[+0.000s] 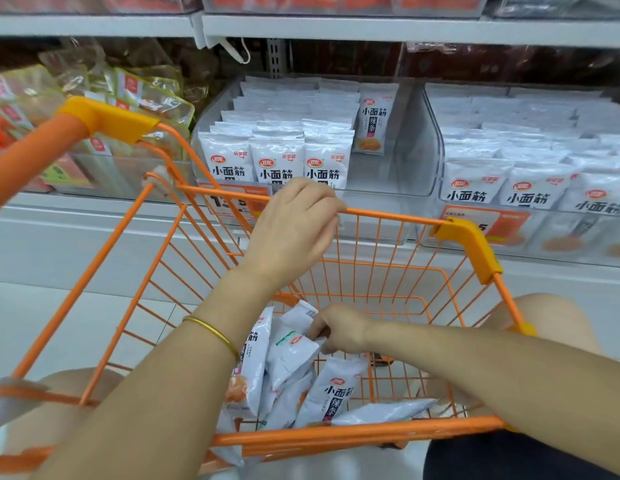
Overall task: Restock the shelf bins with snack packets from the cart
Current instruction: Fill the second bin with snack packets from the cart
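Packet (331,396) lengthwise, top toward shelf (93,216)

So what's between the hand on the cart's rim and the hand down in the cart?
Head view: just the cart's orange wire wall, between the left hand gripping the rim and the right hand pinching a snack packet.

Head view, looking forward-down, close over cart (388,216), facing shelf bins (419,140)

Orange wire cart (388,216) has white snack packets (332,393) heaped loose at the bottom. The clear shelf bin (416,150) behind it holds neat upright rows on its left.
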The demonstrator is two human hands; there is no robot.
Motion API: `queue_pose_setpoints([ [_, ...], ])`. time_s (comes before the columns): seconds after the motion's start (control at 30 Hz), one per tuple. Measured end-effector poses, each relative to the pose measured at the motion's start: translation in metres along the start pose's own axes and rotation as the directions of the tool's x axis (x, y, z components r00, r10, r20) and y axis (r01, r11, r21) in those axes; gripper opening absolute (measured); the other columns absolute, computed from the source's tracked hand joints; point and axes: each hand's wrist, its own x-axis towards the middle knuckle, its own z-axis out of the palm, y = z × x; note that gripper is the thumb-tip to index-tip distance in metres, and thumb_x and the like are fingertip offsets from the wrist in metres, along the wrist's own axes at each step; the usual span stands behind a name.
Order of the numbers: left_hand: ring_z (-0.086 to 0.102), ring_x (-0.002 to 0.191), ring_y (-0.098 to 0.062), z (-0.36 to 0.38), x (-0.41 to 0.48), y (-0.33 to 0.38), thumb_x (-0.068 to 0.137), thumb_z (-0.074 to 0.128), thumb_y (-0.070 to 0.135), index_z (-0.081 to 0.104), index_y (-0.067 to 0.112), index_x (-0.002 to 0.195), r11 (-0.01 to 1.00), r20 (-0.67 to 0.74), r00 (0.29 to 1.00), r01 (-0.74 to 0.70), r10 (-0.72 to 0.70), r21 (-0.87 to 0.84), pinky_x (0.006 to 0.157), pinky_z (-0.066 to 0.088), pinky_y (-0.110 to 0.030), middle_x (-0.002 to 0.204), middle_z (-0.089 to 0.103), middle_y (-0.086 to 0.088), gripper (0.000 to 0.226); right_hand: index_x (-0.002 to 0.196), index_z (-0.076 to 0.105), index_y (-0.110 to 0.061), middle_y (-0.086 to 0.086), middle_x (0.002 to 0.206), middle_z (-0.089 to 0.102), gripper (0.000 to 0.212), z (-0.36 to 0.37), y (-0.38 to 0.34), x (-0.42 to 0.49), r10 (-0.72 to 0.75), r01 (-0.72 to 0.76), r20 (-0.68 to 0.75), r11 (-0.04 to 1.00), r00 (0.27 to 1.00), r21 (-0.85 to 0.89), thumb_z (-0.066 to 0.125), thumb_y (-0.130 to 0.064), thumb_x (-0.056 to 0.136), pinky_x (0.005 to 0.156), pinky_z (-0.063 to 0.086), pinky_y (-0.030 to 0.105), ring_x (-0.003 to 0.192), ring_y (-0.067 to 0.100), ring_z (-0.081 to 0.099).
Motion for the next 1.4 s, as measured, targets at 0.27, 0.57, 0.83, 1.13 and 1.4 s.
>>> queue_pose_setpoints([
  [0.27, 0.051, 0.093, -0.022, -0.002, -0.002, 0.002, 0.089, 0.048, 0.02, 0.068, 0.011, 0.1, 0.994, 0.073, 0.995, 0.079, -0.073, -0.082, 0.079, 0.042, -0.031, 0.092, 0.066, -0.001, 0.024, 0.094, 0.061, -0.009, 0.008, 0.1, 0.059, 0.007, -0.041, -0.024, -0.016, -0.142, 0.128, -0.027, 0.945, 0.989, -0.301, 0.057, -0.013, 0.091, 0.072, 0.036, 0.028, 0.088, 0.02, 0.051],
  [0.57, 0.067, 0.081, -0.009, -0.01, 0.006, 0.013, 0.087, 0.038, 0.054, 0.071, 0.016, 0.086, 0.553, 0.406, 0.804, 0.594, -0.435, -0.585, 0.079, 0.05, -0.032, 0.08, 0.072, 0.003, 0.05, 0.084, 0.054, -0.012, -0.004, 0.074, 0.052, 0.013, -0.123, -0.015, -0.083, -0.105, 0.152, -0.351, 0.982, 0.93, 0.11, 0.048, -0.009, 0.095, 0.065, 0.048, 0.025, 0.066, 0.004, 0.054],
  [0.83, 0.064, 0.095, -0.011, -0.019, 0.007, 0.005, 0.066, 0.067, 0.063, 0.071, 0.021, 0.096, 0.541, 0.737, 0.61, 0.74, -0.29, -0.4, 0.091, 0.048, -0.037, 0.097, 0.07, 0.004, 0.052, 0.092, 0.05, -0.01, -0.001, 0.08, 0.049, 0.012, -0.13, -0.015, -0.085, -0.154, 0.106, -0.726, 0.988, 0.671, -0.111, 0.041, -0.014, 0.099, 0.061, 0.024, 0.028, 0.075, 0.016, 0.045],
  [1.13, 0.07, 0.076, -0.019, -0.03, 0.013, -0.004, 0.075, 0.074, 0.019, 0.068, 0.015, 0.098, 0.202, 0.723, 0.539, 0.839, -0.433, -0.504, 0.07, 0.058, -0.035, 0.089, 0.073, -0.008, 0.024, 0.085, 0.054, -0.005, -0.002, 0.072, 0.051, 0.014, -0.134, -0.005, -0.083, 0.09, 0.041, -0.782, 0.988, 0.617, 0.146, 0.045, -0.01, 0.094, 0.054, 0.033, 0.024, 0.064, 0.013, 0.046],
  [1.4, 0.07, 0.078, -0.025, -0.025, 0.016, 0.0, 0.08, 0.072, 0.019, 0.057, 0.016, 0.105, 0.275, 0.476, 0.648, 0.721, -0.595, -0.636, 0.067, 0.057, -0.035, 0.092, 0.07, -0.014, 0.029, 0.093, 0.067, -0.026, -0.011, 0.077, 0.07, 0.008, -0.129, -0.017, -0.09, -0.001, 0.23, -0.492, 0.884, 0.871, 0.407, 0.066, -0.027, 0.085, 0.059, 0.048, 0.014, 0.065, -0.002, 0.063],
])
